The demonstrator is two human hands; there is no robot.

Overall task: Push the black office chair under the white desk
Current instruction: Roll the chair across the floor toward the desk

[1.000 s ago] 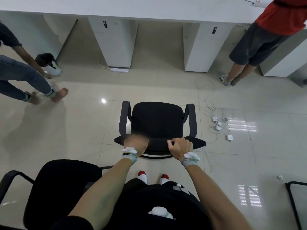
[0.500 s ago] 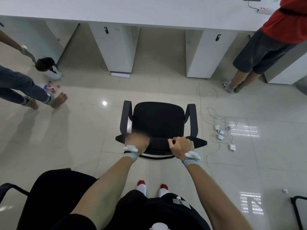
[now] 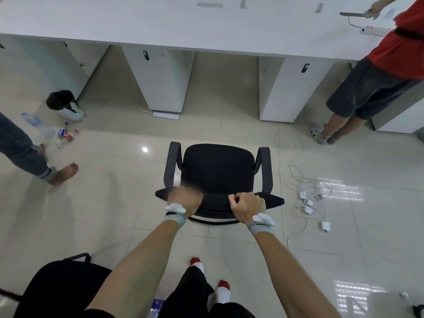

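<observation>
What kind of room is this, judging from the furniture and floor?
Probably an office or shared workroom. A long white desk runs across several pedestals, a black office chair stands on the tiled floor, and chargers and cables lie loose beside it.

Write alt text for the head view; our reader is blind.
Both hands, left and right, grip the backrest of a black chair, facing a gap under a white desk. Loose cables lie on the floor to its right.
</observation>
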